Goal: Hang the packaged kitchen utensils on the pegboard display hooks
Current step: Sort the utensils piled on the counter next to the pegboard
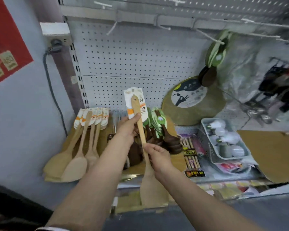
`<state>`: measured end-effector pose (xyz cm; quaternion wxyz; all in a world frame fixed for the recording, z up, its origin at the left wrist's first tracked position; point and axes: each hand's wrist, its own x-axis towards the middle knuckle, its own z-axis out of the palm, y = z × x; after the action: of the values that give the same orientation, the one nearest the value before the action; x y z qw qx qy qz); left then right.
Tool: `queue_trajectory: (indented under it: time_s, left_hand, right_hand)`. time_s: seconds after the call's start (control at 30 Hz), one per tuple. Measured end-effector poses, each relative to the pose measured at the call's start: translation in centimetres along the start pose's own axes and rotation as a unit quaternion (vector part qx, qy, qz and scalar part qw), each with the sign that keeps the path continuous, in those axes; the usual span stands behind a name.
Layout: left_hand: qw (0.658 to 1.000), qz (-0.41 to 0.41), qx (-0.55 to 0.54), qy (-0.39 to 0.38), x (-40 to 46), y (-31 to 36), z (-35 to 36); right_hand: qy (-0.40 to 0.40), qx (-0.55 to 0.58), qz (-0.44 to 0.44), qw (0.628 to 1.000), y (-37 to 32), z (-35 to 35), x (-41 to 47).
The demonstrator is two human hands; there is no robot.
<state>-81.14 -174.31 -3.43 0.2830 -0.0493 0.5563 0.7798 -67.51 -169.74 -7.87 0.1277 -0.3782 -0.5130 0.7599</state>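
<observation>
I hold one light wooden spatula [141, 130] upright in front of the pegboard [132, 64]; a white and orange card sits at its handle top. My left hand [128, 126] pinches the handle just below the card. My right hand [157, 155] grips the handle lower down, above the blade. Several more carded wooden spatulas [83, 142] lie in a pile on the shelf at the left. Dark utensils with green cards [157, 129] lie behind my hands. White hooks [112, 29] stick out of the pegboard above; one hook at the right carries green-carded utensils [218, 50].
A round board [190, 104] leans on the pegboard at the right. A grey basket [223, 140] of small items and packs of chopsticks [192, 157] lie on the shelf. A wire rack [277, 87] stands far right. A cable [53, 97] runs down the left wall.
</observation>
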Motion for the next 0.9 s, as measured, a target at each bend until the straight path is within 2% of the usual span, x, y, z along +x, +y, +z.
queue_trajectory:
  time_s: [0.27,0.43,0.67,0.9]
  left_hand:
    - [0.995,-0.003,0.049,-0.09,-9.4,-10.4,18.6]
    - [0.985,-0.014,0.069,-0.158,-14.2,-16.4,29.1]
    - [0.966,-0.032,0.09,-0.24,-17.5,-21.9,41.6]
    - [0.947,-0.046,0.12,-0.295,-17.0,-26.9,52.6]
  right_hand:
    - [0.051,0.067,-0.06,0.995,-2.5,-21.0,-4.4]
    - [0.12,0.067,-0.085,0.987,-4.6,-32.6,-7.2]
    - [0.184,0.126,-0.101,0.97,-7.4,-44.0,-8.8]
    - [0.233,0.158,-0.118,0.952,-11.1,-53.3,-6.2]
